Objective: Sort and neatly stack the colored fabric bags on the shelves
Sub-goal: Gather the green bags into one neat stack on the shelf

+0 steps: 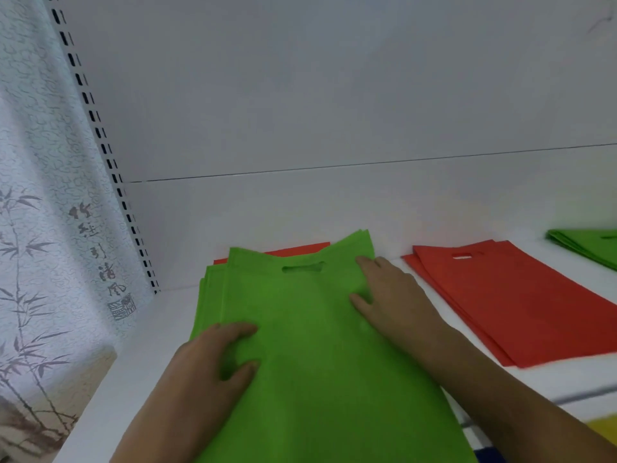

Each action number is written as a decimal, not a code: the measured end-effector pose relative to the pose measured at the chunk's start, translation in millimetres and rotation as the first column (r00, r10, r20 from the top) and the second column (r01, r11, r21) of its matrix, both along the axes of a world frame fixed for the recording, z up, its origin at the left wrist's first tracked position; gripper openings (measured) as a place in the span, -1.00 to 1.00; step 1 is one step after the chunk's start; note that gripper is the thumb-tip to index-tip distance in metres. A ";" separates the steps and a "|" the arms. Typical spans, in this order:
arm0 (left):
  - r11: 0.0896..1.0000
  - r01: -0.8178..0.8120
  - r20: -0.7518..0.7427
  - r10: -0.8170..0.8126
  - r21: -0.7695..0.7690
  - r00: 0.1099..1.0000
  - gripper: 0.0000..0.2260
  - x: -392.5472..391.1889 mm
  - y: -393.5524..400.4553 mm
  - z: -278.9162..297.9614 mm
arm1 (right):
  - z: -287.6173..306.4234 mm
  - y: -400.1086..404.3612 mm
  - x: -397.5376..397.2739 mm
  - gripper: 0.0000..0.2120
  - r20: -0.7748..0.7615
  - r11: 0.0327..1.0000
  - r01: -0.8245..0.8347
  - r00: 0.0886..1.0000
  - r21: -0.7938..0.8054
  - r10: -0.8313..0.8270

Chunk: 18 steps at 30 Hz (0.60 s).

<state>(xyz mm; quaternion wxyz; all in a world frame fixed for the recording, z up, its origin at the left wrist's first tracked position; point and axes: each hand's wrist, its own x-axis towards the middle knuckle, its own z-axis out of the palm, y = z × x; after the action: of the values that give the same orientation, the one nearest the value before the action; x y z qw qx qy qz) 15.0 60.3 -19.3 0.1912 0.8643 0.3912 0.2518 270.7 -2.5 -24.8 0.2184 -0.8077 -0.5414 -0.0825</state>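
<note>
Left hand (213, 359) and right hand (387, 295), fingers flat, press green bag stack (310, 345) on white shelf (140, 355); red bags (507, 295) lie beside.

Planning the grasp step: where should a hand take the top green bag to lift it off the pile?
Probably at the handle slot at the far end of the top green bag, fingers through from above. The bag lies flat, so its faces offer nothing to pinch, and both the left hand and right hand rest on it.

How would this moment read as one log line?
hands: left, right flat on green bags | under: red bag | beside: red stack
</note>
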 end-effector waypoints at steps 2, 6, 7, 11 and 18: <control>0.999 0.042 0.042 -0.042 0.012 0.998 -0.61 1.5 -6.6 7.0 | 11.3 -18.7 2.0 -0.45 -0.026 0.998 0.029 0.999 0.063 -0.028; 0.984 0.175 0.054 -0.173 -0.035 0.983 -0.60 19.3 -17.4 8.6 | 25.2 -75.6 9.7 -0.48 -0.122 0.984 0.099 0.989 0.148 -0.081; 0.975 0.217 0.056 -0.214 -0.048 0.975 -0.59 27.5 -23.0 6.9 | 24.7 -92.3 12.6 -0.49 -0.108 0.980 0.135 0.987 0.147 -0.120; 0.935 0.348 0.048 -0.345 -0.064 0.937 -0.58 66.0 -62.7 -3.8 | 19.1 -155.2 32.6 -0.46 -0.039 0.953 0.278 0.961 0.123 -0.275; 0.838 0.544 0.062 -0.545 0.025 0.836 -0.60 160.7 -155.6 -9.3 | 19.7 -289.5 82.1 -0.44 -0.045 0.861 0.488 0.872 0.142 -0.487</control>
<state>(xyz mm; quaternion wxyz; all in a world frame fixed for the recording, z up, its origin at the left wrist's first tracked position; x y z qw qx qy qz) 175.7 -95.3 -28.5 0.2650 0.9316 0.1221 0.2169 352.7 -292.0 -5.1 0.2524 -0.8999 -0.3112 -0.1719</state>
